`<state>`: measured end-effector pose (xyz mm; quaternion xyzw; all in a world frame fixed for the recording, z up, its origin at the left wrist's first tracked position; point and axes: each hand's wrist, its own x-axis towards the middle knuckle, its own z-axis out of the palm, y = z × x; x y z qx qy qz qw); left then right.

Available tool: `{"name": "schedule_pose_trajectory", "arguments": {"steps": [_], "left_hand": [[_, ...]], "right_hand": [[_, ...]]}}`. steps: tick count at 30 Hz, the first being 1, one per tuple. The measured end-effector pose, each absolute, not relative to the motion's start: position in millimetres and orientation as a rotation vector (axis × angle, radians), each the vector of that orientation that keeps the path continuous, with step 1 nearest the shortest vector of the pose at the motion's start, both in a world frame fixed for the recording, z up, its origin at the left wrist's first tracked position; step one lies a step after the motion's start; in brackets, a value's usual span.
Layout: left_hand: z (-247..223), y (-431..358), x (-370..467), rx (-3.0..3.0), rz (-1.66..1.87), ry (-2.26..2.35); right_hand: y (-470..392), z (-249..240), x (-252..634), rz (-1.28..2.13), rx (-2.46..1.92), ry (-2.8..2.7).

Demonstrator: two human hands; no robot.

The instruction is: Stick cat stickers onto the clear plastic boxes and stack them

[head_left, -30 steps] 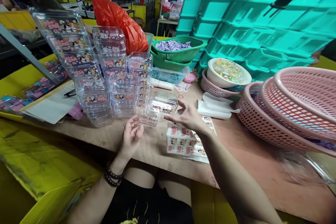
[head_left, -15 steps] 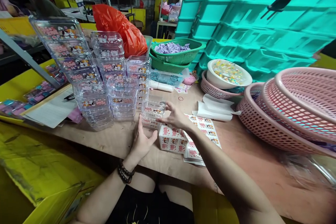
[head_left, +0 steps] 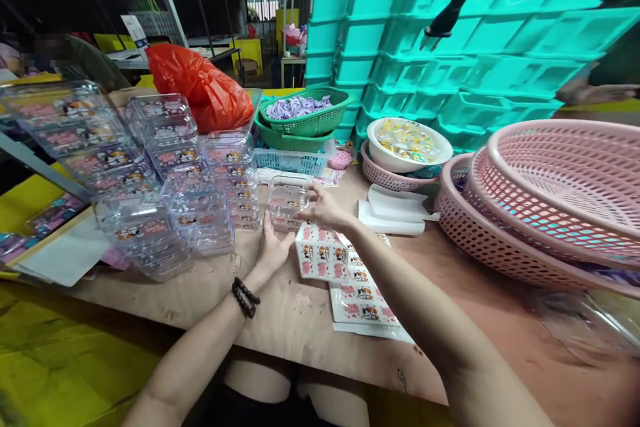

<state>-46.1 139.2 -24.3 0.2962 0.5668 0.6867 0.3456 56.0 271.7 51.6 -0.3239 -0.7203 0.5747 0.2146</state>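
A short stack of clear plastic boxes [head_left: 289, 197] with cat stickers stands on the wooden table. My right hand [head_left: 323, 207] holds its right side between thumb and fingers. At its lower left edge is my left hand [head_left: 274, 247], thumb and fingers apart, fingertips touching or nearly touching the boxes. Just below my right hand sits a white block of cat-print stickers [head_left: 321, 253], beside flat sticker sheets [head_left: 365, 300]. Taller stacks of clear boxes [head_left: 243, 180] rise to the left.
Pink baskets [head_left: 565, 213] fill the right side. Behind are a white bowl of small packets [head_left: 407, 143], a green basket [head_left: 307, 121], a red bag [head_left: 200, 90] and turquoise crates [head_left: 450, 67]. White paper pieces [head_left: 395, 210] lie mid-table. A person's hand [head_left: 600, 92] shows far right.
The view has shifted, so the table's items appear further left. The short stack stands straighter between my hands, and both hands remain around it. A person's hand has appeared at far right.
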Motion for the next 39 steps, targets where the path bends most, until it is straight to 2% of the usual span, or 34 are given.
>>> {"name": "schedule_pose_trajectory", "arguments": {"steps": [11, 18, 24, 28, 30, 34, 36, 39], "left_hand": [[-19.3, 135.7, -39.9, 0.692, 1.828, 1.565], [-23.8, 114.2, -33.7, 0.505, 1.811, 1.588], [-15.8, 110.3, -26.0, 0.296, 1.873, 1.596], [2.1, 97.9, -14.6, 0.274, 1.838, 1.53], [8.4, 86.6, -9.2, 0.294, 1.765, 1.496], [10.9, 55.4, -3.3, 0.435, 1.573, 1.485], [11.3, 34.7, -4.2, 0.566, 1.451, 1.464], [19.2, -2.8, -11.7, 0.784, 1.214, 1.442]], "right_hand": [[290.1, 44.9, 35.0, 1.676, -0.887, -1.949], [299.2, 45.9, 26.7, 1.601, -0.902, -2.115], [315.6, 67.0, 58.2, 1.522, -1.06, -2.25], [316.9, 71.5, 93.8, 1.548, -0.954, -2.381], [314.2, 64.9, 111.3, 1.362, -0.966, -2.533], [301.5, 52.6, 140.8, 0.482, -1.091, -2.701], [283.8, 54.3, 152.0, 0.161, -1.023, -2.639], [233.7, 64.1, 166.4, 0.066, -0.905, -2.616]]}}
